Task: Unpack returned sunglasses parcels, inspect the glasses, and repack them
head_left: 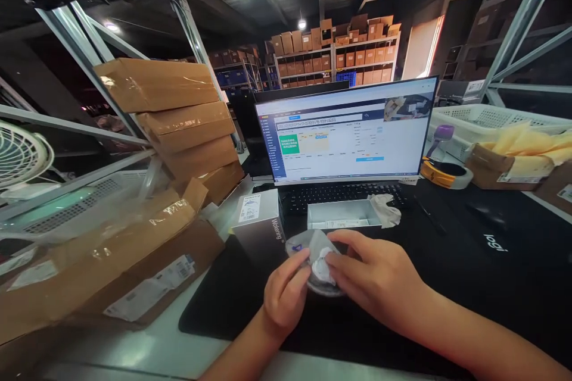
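Note:
Between my two hands is a translucent plastic bag (319, 259) with a small white item inside; its exact kind is hard to make out. My left hand (286, 292) pinches the bag's left side. On the right side, the thumb and fingers of my right hand (373, 271) grip the bag near the white item. Just behind the hands lies an open grey box (342, 212) with some white printed paper in it. A closed grey and dark box (257, 220) with a white label stands to the left of my hands.
Behind the boxes are a keyboard (344, 193) and a lit monitor (344, 137). Brown cartons (179, 113) are stacked at left. On the right lie a black mouse (487, 214), tape rolls (447, 172), a carton with yellowish wrapping (509, 164) and a white basket (469, 122).

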Action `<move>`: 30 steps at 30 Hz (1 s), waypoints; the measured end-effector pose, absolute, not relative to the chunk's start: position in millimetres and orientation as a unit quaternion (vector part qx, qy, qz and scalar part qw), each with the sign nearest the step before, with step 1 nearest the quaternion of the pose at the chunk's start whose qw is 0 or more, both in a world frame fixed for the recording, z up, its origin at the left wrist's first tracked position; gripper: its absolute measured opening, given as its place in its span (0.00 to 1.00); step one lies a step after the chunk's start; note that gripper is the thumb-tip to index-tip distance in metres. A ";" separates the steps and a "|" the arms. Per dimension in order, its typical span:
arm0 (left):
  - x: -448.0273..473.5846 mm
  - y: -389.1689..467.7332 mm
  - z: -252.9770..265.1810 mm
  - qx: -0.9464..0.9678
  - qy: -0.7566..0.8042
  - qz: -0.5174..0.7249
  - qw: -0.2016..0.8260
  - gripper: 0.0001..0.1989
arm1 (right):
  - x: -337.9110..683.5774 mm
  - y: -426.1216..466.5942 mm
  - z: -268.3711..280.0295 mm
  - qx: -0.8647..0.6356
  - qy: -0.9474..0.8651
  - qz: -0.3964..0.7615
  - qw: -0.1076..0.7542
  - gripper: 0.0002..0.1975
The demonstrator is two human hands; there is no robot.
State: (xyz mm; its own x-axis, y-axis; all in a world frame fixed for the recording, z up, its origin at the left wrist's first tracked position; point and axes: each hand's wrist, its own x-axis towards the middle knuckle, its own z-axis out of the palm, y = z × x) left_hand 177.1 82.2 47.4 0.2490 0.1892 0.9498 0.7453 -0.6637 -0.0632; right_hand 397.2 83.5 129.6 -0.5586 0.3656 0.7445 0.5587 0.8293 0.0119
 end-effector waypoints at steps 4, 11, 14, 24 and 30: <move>172.5 84.2 44.8 -0.794 -0.270 -0.481 0.254 0.13 | 393.6 83.4 123.7 -0.266 -0.875 -0.165 0.369 0.07; 182.4 89.1 41.0 -0.776 -0.262 -0.556 0.142 0.28 | 387.1 92.4 121.9 -0.271 -0.886 -0.237 0.293 0.07; 183.9 92.6 39.7 -0.699 -0.335 -0.631 0.032 0.31 | 402.7 106.8 133.3 -0.308 -0.866 -0.184 0.349 0.07; 185.8 85.6 48.4 -0.524 -0.315 -0.635 -0.473 0.42 | 447.7 111.9 150.5 -0.318 -0.823 -0.097 0.460 0.07; 179.8 78.1 68.9 -0.604 -0.393 -0.632 -0.286 0.34 | 444.6 124.1 137.9 -0.296 -0.839 -0.098 0.446 0.08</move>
